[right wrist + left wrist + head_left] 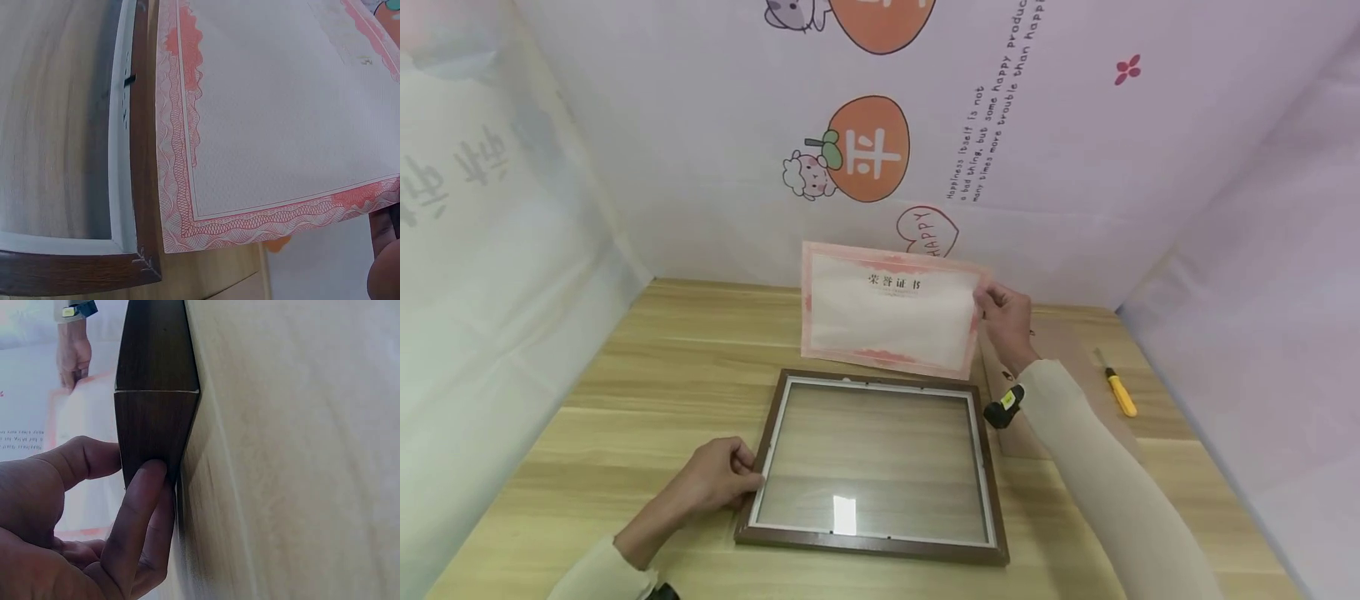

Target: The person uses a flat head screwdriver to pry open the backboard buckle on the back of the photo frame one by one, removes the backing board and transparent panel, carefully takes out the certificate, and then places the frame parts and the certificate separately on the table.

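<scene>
A certificate (887,321) with a pink patterned border is held up by its right edge, pinched in my right hand (1009,321). It stands tilted just behind the picture frame (872,546), whose brown wood surrounds a pale inner lip and a glass pane (872,450). My left hand (718,475) grips the frame's left side; in the left wrist view its thumb and fingers (134,519) press on the brown side piece (156,431). The right wrist view shows the certificate's lower corner (206,231) close beside the frame's corner (140,262).
A brown backing board (1075,367) lies to the right, partly under my right arm. Beyond it is a screwdriver (1122,393) with a yellow handle. White printed sheeting (700,125) hangs behind and on both sides of the wooden table (647,375).
</scene>
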The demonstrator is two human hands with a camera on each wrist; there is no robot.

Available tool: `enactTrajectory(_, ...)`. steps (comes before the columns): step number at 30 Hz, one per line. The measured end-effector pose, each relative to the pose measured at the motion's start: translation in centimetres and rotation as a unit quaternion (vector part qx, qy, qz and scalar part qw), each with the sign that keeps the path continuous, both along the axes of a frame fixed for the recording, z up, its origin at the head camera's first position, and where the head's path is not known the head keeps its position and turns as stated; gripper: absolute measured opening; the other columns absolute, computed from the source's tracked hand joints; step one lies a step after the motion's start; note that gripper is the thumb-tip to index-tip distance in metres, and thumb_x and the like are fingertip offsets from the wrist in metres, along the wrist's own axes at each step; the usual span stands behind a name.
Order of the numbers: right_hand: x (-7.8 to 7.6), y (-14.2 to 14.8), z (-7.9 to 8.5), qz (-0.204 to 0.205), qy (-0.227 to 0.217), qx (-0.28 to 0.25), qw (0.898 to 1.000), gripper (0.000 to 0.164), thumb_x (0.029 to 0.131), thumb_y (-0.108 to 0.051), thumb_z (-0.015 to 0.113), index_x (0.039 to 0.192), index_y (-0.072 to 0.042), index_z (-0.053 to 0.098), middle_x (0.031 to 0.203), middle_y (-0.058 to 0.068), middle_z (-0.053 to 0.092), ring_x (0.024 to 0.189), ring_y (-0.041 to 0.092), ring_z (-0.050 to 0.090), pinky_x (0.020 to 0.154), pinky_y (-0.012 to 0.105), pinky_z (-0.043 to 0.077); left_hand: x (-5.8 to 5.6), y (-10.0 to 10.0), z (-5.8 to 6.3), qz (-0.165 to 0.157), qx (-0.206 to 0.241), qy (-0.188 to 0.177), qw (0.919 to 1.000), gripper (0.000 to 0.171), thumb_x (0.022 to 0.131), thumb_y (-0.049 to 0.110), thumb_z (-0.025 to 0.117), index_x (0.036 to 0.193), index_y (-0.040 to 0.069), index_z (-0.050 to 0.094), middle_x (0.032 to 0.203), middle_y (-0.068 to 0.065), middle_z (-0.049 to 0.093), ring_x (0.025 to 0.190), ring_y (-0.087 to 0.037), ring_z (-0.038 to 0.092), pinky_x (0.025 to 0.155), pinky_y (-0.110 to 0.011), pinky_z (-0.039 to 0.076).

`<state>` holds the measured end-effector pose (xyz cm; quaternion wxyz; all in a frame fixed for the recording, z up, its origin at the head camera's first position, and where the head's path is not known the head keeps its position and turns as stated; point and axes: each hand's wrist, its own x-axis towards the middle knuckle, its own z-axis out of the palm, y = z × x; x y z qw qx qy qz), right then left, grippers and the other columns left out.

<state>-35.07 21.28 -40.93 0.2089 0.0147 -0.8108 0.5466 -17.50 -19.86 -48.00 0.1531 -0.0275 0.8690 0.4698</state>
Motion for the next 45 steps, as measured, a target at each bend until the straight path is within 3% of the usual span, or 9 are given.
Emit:
enactTrajectory(5, -0.9, 0.6, -1.2, -0.001, -0.042, 0.012, 0.999, 0.035, 0.1, -0.025, 0.057, 0.086, 0.006, 0.059, 0.072, 0.008, 0.057, 0.072, 0.013, 0.053, 0.068, 0.022, 0.05, 0.0, -0.2, 0.0, -0.014, 0.007, 0.006, 0.9999, 0.024, 0.077, 0.002, 0.077, 0.094, -0.003, 0.06, 0.08, -0.01, 0.063, 0.064, -0.018, 0.062, 0.055, -0.027, 0.058)
enactTrajectory(13, -1.5, 0.6, -2.3, 0.028, -0.121, -0.002, 0.992, 0.027, 0.102, -0.023, 0.053, 0.114, 0.001, 0.059, 0.1, 0.004, 0.061, 0.09, 0.01, 0.059, 0.083, 0.029, 0.058, -0.2, -0.5, -0.2, -0.025, 0.011, 0.0, 0.9996, 0.023, 0.078, 0.002, 0.076, 0.093, -0.003, 0.06, 0.081, -0.009, 0.063, 0.065, -0.017, 0.062, 0.056, -0.026, 0.057)
enactTrajectory(19, -1.2, 0.6, -2.6, 0.048, -0.154, -0.007, 0.987, 0.038, 0.102, -0.029, 0.053, 0.132, -0.005, 0.056, 0.123, 0.014, 0.061, 0.111, 0.023, 0.06, 0.096, 0.038, 0.055, -0.3, -0.4, -0.1, -0.02, 0.007, 0.005, 0.9998, 0.025, 0.077, 0.002, 0.076, 0.095, -0.004, 0.06, 0.082, -0.01, 0.063, 0.066, -0.017, 0.061, 0.056, -0.027, 0.057)
enactTrajectory(23, -0.7, 0.9, -3.4, 0.064, -0.175, -0.009, 0.982, 0.041, 0.101, -0.03, 0.055, 0.132, -0.003, 0.056, 0.129, 0.017, 0.06, 0.119, 0.028, 0.058, 0.101, 0.042, 0.052, -0.2, -0.3, 0.0, -0.017, -0.001, 0.007, 0.9998, 0.025, 0.077, 0.002, 0.076, 0.096, -0.004, 0.06, 0.083, -0.01, 0.063, 0.067, -0.017, 0.061, 0.056, -0.026, 0.057)
enactTrajectory(28, 0.1, 1.0, -4.7, 0.081, -0.186, -0.007, 0.979, 0.035, 0.1, -0.024, 0.057, 0.124, 0.001, 0.061, 0.125, 0.021, 0.064, 0.116, 0.03, 0.06, 0.099, 0.045, 0.053, -0.1, -0.3, -0.1, -0.013, -0.001, 0.005, 0.9999, 0.025, 0.077, 0.002, 0.076, 0.096, -0.004, 0.06, 0.083, -0.01, 0.063, 0.066, -0.017, 0.061, 0.056, -0.027, 0.057)
enactTrajectory(36, 1.0, 1.7, -6.6, 0.105, -0.265, 0.053, 0.957, 0.047, 0.101, -0.031, 0.054, 0.136, 0.001, 0.051, 0.134, 0.022, 0.059, 0.125, 0.036, 0.057, 0.111, 0.052, 0.041, 0.1, -0.2, -0.1, -0.009, 0.005, 0.006, 0.9999, 0.024, 0.077, 0.002, 0.076, 0.095, -0.004, 0.061, 0.082, -0.01, 0.063, 0.066, -0.017, 0.061, 0.056, -0.027, 0.058)
enactTrajectory(40, 1.2, 2.2, -7.1, 0.109, -0.266, 0.066, 0.955, 0.041, 0.102, -0.023, 0.052, 0.134, 0.003, 0.054, 0.129, 0.023, 0.061, 0.117, 0.033, 0.063, 0.103, 0.046, 0.05, 0.1, -0.3, -0.1, -0.005, 0.001, 0.004, 1.0, 0.022, 0.077, 0.001, 0.075, 0.093, -0.002, 0.061, 0.081, -0.009, 0.063, 0.065, -0.018, 0.061, 0.056, -0.026, 0.057)
enactTrajectory(45, 0.7, 2.2, -7.5, 0.071, -0.261, 0.097, 0.958, 0.035, 0.1, -0.021, 0.057, 0.126, 0.001, 0.061, 0.123, 0.021, 0.065, 0.106, 0.028, 0.068, 0.092, 0.041, 0.057, 0.2, -0.3, -0.2, -0.002, -0.006, 0.011, 0.9999, 0.02, 0.076, 0.001, 0.075, 0.091, -0.001, 0.061, 0.08, -0.008, 0.063, 0.064, -0.017, 0.06, 0.054, -0.026, 0.056)
